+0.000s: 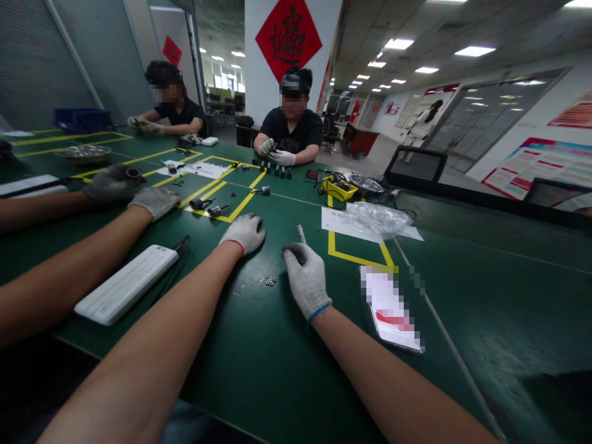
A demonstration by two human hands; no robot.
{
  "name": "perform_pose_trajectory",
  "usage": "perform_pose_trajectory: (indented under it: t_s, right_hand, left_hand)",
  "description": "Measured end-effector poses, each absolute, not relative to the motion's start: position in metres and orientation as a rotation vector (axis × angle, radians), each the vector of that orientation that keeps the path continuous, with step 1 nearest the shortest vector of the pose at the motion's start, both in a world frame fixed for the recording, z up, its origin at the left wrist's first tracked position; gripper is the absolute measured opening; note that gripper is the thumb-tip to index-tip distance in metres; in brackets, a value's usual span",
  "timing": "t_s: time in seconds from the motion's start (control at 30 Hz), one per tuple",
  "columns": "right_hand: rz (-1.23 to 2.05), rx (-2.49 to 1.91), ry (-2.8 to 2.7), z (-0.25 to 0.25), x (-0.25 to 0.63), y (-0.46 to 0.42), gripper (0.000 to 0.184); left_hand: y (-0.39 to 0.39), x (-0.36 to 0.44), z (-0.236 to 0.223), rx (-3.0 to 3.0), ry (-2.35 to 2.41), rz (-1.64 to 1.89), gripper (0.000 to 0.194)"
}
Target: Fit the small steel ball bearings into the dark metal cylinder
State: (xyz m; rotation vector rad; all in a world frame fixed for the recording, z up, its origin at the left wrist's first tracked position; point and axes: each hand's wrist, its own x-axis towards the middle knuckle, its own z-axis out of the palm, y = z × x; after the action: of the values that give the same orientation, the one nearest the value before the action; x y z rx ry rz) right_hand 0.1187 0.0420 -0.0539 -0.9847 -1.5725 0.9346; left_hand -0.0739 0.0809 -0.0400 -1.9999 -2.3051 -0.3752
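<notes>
My right hand, in a white knit glove with a blue cuff, is closed around a slim silver metal rod whose tip points up and away from me. Dark smudges mark the glove's thumb and fingers. My left hand, gloved with a red cuff, rests on the green table with its fingers bent and together; anything under them is hidden. Several small metal rings lie between my hands, nearer the right. Past my left hand are two metal cylinders with thin shafts, one a motor-like part.
A phone lies right of my right hand; a white oblong box with a cable lies left. A co-worker's gloved hands are close on the left. Plastic bag, yellow tray and paper occupy the right back. Two people sit opposite.
</notes>
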Motion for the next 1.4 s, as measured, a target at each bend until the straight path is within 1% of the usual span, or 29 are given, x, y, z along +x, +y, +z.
perform_pose_trajectory:
  t_s: [1.4]
  right_hand:
    - [0.959,-0.995,-1.674,-0.0513,0.1184,0.0386,0.026]
  left_hand:
    - [0.0779,-0.0725,-0.0391,-1.970,-2.323,-0.434,0.035]
